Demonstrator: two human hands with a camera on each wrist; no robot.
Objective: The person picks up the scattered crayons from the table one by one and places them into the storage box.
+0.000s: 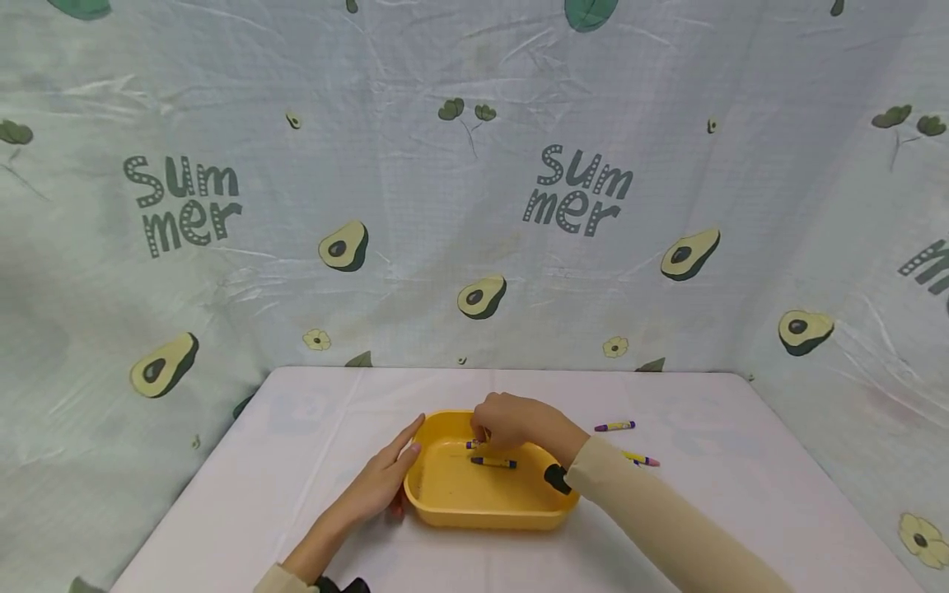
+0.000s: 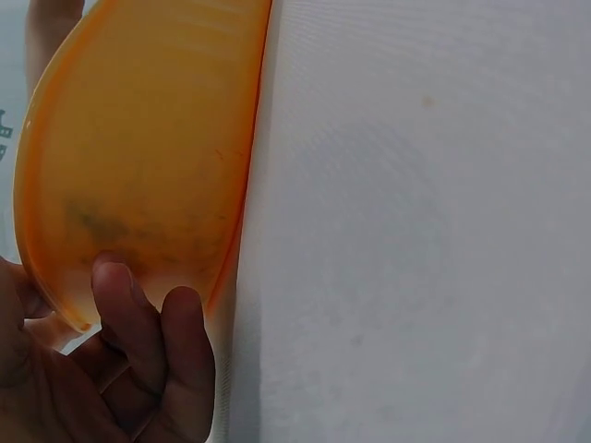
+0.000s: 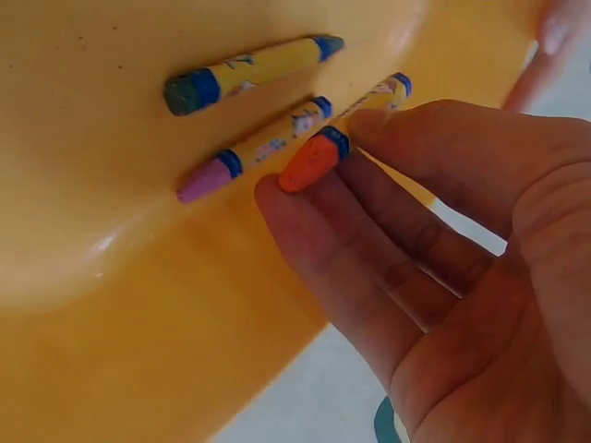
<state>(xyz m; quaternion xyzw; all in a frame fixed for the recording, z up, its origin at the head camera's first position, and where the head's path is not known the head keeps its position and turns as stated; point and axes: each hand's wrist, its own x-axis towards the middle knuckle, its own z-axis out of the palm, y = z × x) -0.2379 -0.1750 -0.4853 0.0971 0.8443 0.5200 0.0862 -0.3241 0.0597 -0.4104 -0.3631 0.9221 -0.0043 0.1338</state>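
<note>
A yellow tray (image 1: pixel 485 520) stands on the table. At its left side, my left hand (image 1: pixel 381 482) holds the wall, thumb by the rim and bent fingers (image 2: pixel 187 337) against the outside. My right hand (image 1: pixel 519 422) is over the tray's far part, pinching an orange crayon (image 3: pixel 312 164) between thumb and fingers. Just beside that crayon, a purple crayon (image 3: pixel 211 177) lies on the tray bottom. A dark green crayon (image 3: pixel 263 74) lies roughly parallel to it. The head view hides the orange crayon behind my right hand.
Right of the tray, a purple crayon (image 1: pixel 614 427) lies on the white-covered table (image 1: pixel 712 494). Nearer, a pink-tipped crayon (image 1: pixel 647 460) lies partly behind the right sleeve (image 1: pixel 652 519). A patterned cloth (image 1: pixel 415 206) hangs behind the table.
</note>
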